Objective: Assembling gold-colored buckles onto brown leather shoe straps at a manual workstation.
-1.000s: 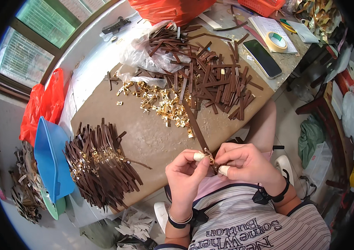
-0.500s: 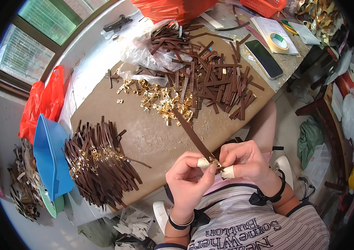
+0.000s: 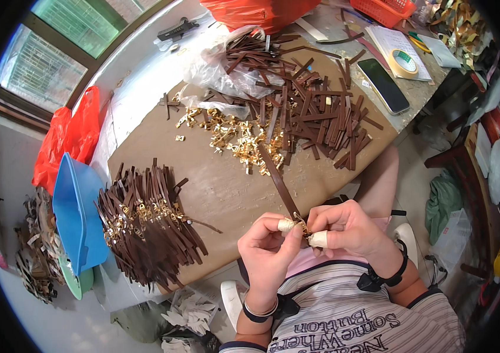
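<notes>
My left hand (image 3: 268, 246) and my right hand (image 3: 348, 230) meet at the table's near edge, fingertips pinched together. Between them is the lower end of a dark brown leather strap (image 3: 278, 183), with a small gold metal buckle (image 3: 301, 225) at that end, partly covered by my fingers. The strap's other end points away, toward a heap of loose gold buckles (image 3: 244, 138). Off-white tape wraps my left index finger and right thumb. Beyond lie many loose brown straps (image 3: 326, 117). At left is a thick bundle of straps fitted with gold buckles (image 3: 150, 226).
A brown sheet (image 3: 203, 182) covers much of the table. Toward the right lie a phone (image 3: 383, 86), a tape roll (image 3: 403, 62) and a notepad (image 3: 382, 41). A blue plastic bin (image 3: 76, 217) and a red bag (image 3: 64, 144) stand left. Another red bag (image 3: 261, 13) sits at the back.
The view has shifted a little, so the table's things appear farther right. Both hands keep their pinch on the strap's buckle end, with only slight finger movement.
</notes>
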Action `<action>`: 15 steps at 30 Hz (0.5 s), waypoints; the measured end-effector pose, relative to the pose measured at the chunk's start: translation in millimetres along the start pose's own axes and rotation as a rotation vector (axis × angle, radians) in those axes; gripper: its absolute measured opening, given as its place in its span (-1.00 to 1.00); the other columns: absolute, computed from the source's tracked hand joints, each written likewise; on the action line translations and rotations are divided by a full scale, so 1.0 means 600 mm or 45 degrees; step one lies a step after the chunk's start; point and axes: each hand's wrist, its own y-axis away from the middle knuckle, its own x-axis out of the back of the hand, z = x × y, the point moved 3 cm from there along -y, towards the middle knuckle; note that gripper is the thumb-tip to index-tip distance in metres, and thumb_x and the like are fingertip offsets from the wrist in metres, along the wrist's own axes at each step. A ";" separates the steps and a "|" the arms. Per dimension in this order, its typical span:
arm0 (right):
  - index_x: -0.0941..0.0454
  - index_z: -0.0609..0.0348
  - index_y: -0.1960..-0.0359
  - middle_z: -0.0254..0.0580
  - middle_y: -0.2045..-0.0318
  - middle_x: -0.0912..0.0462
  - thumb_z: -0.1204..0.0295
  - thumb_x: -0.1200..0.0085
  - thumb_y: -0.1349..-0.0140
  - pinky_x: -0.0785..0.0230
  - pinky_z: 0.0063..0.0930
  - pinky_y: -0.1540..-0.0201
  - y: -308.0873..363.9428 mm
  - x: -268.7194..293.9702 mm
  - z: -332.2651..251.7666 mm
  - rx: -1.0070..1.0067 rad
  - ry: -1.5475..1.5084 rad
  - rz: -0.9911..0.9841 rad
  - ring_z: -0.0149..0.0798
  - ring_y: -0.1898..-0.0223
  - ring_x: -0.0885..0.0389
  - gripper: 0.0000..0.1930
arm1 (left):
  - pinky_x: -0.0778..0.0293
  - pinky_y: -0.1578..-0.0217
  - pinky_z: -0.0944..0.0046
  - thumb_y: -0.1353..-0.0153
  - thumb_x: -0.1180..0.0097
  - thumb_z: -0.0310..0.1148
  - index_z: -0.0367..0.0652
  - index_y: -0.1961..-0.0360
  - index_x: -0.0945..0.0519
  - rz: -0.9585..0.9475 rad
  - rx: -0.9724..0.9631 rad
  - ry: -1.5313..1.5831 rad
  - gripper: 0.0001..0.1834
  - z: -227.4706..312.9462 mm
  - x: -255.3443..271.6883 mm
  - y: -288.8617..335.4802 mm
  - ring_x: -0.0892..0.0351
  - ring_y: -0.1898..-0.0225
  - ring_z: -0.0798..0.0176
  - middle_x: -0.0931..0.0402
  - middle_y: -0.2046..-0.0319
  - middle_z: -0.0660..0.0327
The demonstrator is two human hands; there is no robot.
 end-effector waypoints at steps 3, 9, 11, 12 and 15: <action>-0.58 0.40 0.22 -0.18 0.29 -0.47 0.63 -0.02 -0.17 -0.38 -0.60 0.23 0.008 -0.022 -0.032 0.302 0.853 0.146 -0.40 0.27 -0.51 -0.84 | -0.45 0.38 0.50 -0.04 -0.18 -0.68 -0.30 0.40 -0.52 0.198 -0.018 -0.109 -0.88 0.024 0.029 0.001 -0.50 0.40 0.48 -0.49 0.42 0.27; -0.49 0.34 0.28 -0.06 0.16 -0.38 0.55 0.02 -0.19 -0.28 -0.46 0.06 0.090 -0.100 -0.113 0.930 -0.032 -0.450 -0.26 0.14 -0.41 -0.89 | -0.23 0.67 0.53 -0.15 -0.18 -0.47 -0.27 0.43 -0.58 0.674 -0.213 -1.062 -0.92 0.163 0.213 -0.040 -0.39 0.66 0.53 -0.52 0.62 0.29; -0.41 0.29 0.42 -0.10 0.28 -0.41 0.57 0.02 -0.18 -0.35 -0.47 0.18 0.097 -0.140 -0.122 1.038 -0.217 -0.331 -0.30 0.27 -0.43 -0.95 | -0.27 0.50 0.53 -0.17 -0.17 -0.40 -0.28 0.44 -0.60 0.766 -0.254 -1.253 -0.86 0.180 0.297 -0.058 -0.35 0.55 0.54 -0.50 0.56 0.37; -0.37 0.27 0.49 -0.13 0.34 -0.42 0.58 0.02 -0.18 -0.39 -0.48 0.24 0.108 -0.170 -0.137 0.956 -0.295 0.032 -0.33 0.33 -0.44 -0.90 | -0.31 0.46 0.48 -0.19 -0.15 -0.38 -0.30 0.32 -0.61 0.747 -0.229 -1.363 -0.83 0.177 0.338 -0.070 -0.36 0.51 0.52 -0.51 0.50 0.35; -0.30 0.22 0.64 -0.14 0.46 -0.44 0.61 0.05 -0.18 -0.46 -0.50 0.37 0.144 -0.234 -0.146 0.082 -0.384 0.871 -0.36 0.48 -0.46 -0.77 | -0.33 0.42 0.44 -0.21 -0.13 -0.36 -0.31 0.16 -0.58 0.966 -0.343 -1.590 -0.75 0.179 0.346 -0.060 -0.36 0.46 0.51 -0.52 0.41 0.31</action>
